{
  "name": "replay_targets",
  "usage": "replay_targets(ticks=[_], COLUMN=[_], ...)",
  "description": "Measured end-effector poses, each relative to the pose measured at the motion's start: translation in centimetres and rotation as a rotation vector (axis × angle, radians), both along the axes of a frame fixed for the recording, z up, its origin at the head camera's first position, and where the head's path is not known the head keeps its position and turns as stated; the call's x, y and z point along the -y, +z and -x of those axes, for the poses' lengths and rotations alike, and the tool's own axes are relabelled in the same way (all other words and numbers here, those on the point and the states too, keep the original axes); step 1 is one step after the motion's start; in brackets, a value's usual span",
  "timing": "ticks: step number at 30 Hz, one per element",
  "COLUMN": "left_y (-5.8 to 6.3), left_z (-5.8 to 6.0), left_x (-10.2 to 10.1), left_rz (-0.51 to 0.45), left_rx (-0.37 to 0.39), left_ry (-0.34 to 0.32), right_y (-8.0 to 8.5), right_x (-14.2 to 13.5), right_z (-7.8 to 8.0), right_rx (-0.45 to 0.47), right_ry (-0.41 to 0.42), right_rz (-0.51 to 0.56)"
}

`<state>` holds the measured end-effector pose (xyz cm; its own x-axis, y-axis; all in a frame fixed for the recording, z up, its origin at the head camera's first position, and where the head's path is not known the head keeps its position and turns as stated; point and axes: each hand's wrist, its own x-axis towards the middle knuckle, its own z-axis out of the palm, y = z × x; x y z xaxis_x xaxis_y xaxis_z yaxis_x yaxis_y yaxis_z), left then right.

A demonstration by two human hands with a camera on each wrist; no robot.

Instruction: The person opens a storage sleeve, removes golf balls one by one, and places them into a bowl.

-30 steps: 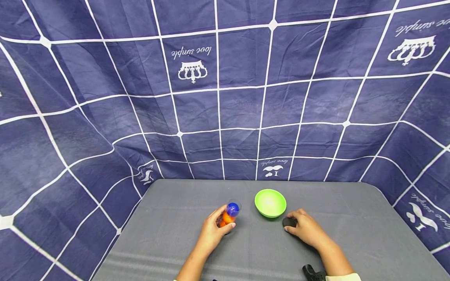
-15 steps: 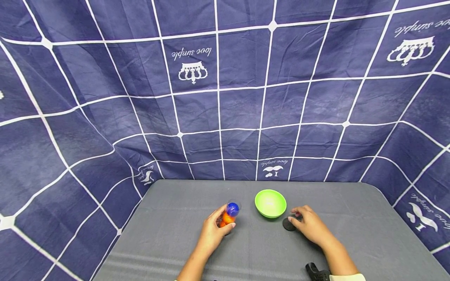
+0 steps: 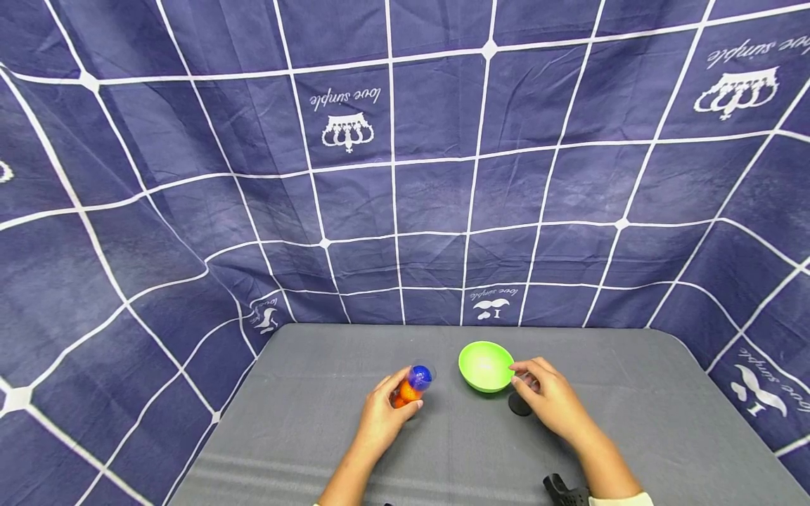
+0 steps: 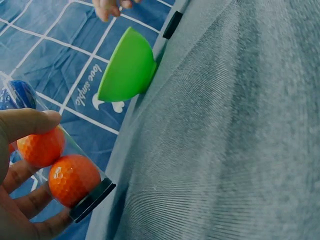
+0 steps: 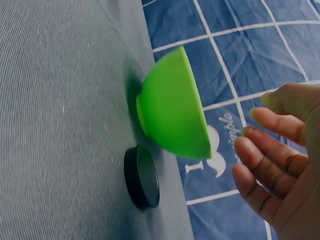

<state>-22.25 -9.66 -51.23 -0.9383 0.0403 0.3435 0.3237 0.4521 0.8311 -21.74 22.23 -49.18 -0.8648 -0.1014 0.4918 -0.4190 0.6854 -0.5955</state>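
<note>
The right hand point(image 3: 550, 397) has moved up and a bit left, away from the black lid point(image 3: 520, 405) and closer to the green bowl point(image 3: 486, 367). The left hand point(image 3: 382, 418) is about where it was.

Nearest, low in the middle of the frame, the left hand grips a clear tube point(image 4: 71, 146) with its thumb and fingers. Two orange golf balls point(image 4: 75, 180) and a blue golf ball point(image 3: 420, 377) show inside, with a black cap point(image 4: 94, 201) on the bottom end. The top end looks uncovered. The tube leans, and I can't tell if it touches the table. It is likely light, stiff and slick. A gentle hold round the middle seems best: a hard squeeze might bend it, and a big tip could let the balls roll out.

Right of the middle, the right hand has let go and holds nothing, its fingers loosely bent. The lid lies flat just under it; pinch it by the edge. A little farther, the bowl sits upright on the gray table point(image 3: 462, 450). A blue curtain point(image 3: 436, 197) with white lines hangs behind.
</note>
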Motion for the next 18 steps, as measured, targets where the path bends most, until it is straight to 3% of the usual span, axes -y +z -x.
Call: replay_targets(ticks=[18], left_y=[2.0], left_z=[-0.6], left_x=[-0.6], left_rz=[0.181], left_rx=[-0.158], left_ry=[-0.047], right_y=[1.3], right_x=[3.2], right_z=[-0.4], right_rx=[0.005], right_ry=[0.182], right_rz=[0.137])
